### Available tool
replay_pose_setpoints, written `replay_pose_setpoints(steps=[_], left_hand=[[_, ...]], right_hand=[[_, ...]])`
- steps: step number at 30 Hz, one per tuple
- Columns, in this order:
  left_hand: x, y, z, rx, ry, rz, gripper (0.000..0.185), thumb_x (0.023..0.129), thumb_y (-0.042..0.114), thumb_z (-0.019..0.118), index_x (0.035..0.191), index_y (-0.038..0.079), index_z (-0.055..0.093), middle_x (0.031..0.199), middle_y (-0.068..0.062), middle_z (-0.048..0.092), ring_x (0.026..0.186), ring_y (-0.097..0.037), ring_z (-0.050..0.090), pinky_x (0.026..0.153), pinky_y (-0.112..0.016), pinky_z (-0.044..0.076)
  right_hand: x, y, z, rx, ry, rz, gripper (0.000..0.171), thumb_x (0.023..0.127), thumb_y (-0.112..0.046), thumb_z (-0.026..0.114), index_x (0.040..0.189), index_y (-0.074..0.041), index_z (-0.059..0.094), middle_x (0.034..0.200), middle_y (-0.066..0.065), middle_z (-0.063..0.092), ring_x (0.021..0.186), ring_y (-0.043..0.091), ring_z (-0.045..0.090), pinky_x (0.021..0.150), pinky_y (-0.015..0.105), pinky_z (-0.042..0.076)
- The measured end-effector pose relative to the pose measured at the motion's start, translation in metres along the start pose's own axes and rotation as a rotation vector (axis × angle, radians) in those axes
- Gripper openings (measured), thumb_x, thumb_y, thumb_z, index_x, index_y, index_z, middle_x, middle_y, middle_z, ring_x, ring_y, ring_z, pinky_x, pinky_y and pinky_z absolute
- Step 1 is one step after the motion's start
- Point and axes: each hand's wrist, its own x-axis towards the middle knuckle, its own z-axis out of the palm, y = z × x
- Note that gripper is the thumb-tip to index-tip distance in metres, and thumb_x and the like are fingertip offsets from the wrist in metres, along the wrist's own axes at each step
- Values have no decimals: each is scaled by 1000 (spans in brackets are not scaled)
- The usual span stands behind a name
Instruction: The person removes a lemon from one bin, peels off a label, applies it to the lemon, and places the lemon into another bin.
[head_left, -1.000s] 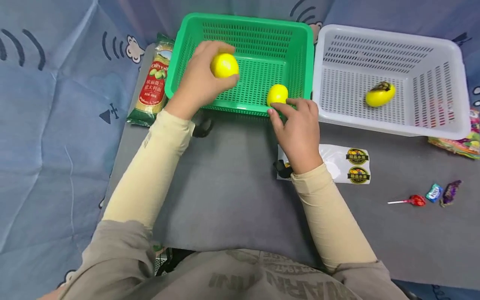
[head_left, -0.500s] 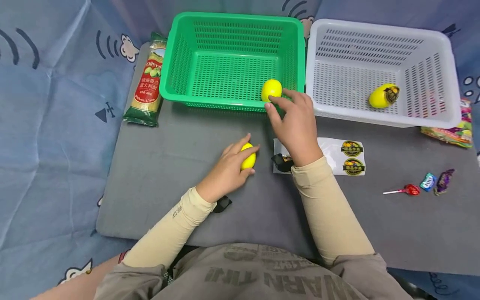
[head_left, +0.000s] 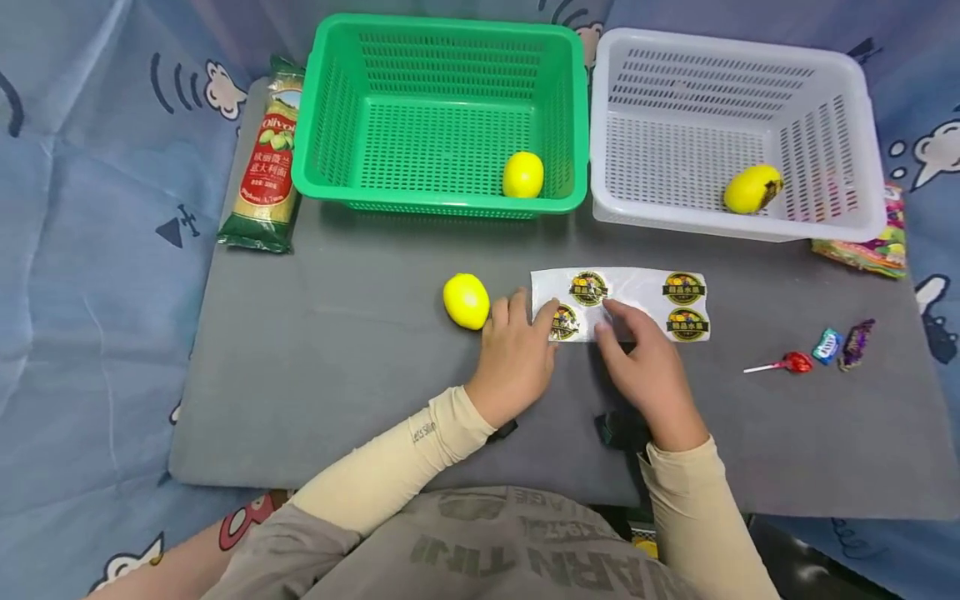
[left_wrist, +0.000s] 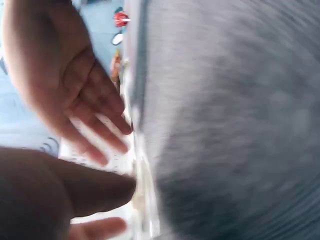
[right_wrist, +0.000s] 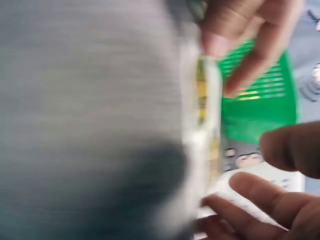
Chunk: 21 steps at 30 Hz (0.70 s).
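Observation:
A white sheet of round fruit stickers (head_left: 622, 307) lies on the grey table, the printed black-and-gold stickers at both ends. My left hand (head_left: 516, 358) is at the sheet's left end, its thumb tip over the lower left sticker. Over the sheet's near edge is my right hand (head_left: 648, 367), thumb and index finger apart, with nothing held between them. Both wrist views are blurred and show the hands facing each other. Just beyond my left fingertips a lemon (head_left: 466, 301) lies on the table.
Another lemon (head_left: 522, 175) lies in the green basket (head_left: 442, 200). Beside it, the white basket (head_left: 697, 218) holds a lemon with a dark sticker (head_left: 752, 188). A pasta packet (head_left: 266, 167) is at left. A lollipop (head_left: 797, 362), two wrapped candies (head_left: 827, 346) and a colourful packet (head_left: 870, 250) are at right.
My left hand has brought a lemon out of the green basket, set it on the table and let go. My right hand has left the other lemon and come back to the sticker sheet.

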Motion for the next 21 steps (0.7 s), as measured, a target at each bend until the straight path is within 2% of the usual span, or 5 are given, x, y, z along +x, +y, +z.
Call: replay_pose_setpoints(steps=[6,12,16,19,21], left_hand=[[12,-9,8,-463,26,-70,34,101,13,73,135,10,70,107,-7,63,100,-23,54,85,-34,44],[21,-14,12,-952,-29,-228,41,97,-4,72,137,2,69,62,4,33,52,-7,31,53,-21,30],[15,-11,15,-1200,-14,-220,47,96,-11,70,142,-4,63,88,-11,70,66,-3,59,59,-17,43],[12,-8,17,-1281,2,-189,48,97,-12,68,144,-5,60,131,-23,69,97,-12,72,76,-21,55],[12,-7,18,-1299,-1,-179,49,97,-13,68,145,-6,59,131,-27,68,101,-23,74,82,-26,59]], right_hand=[[-7,14,15,22,33,-63,47,101,-14,70,144,4,60,146,25,59,137,43,52,114,58,37],[-7,9,18,50,35,-62,40,103,-16,70,138,2,66,141,22,63,128,41,59,106,56,45],[-11,2,19,103,69,22,38,103,-23,73,134,-2,71,131,18,68,111,35,69,88,35,54],[-16,-6,19,137,92,105,42,101,-31,75,135,-6,72,127,17,72,107,33,73,84,27,54],[-18,-10,20,163,101,138,42,101,-32,76,135,-7,72,126,17,73,107,31,74,82,18,52]])
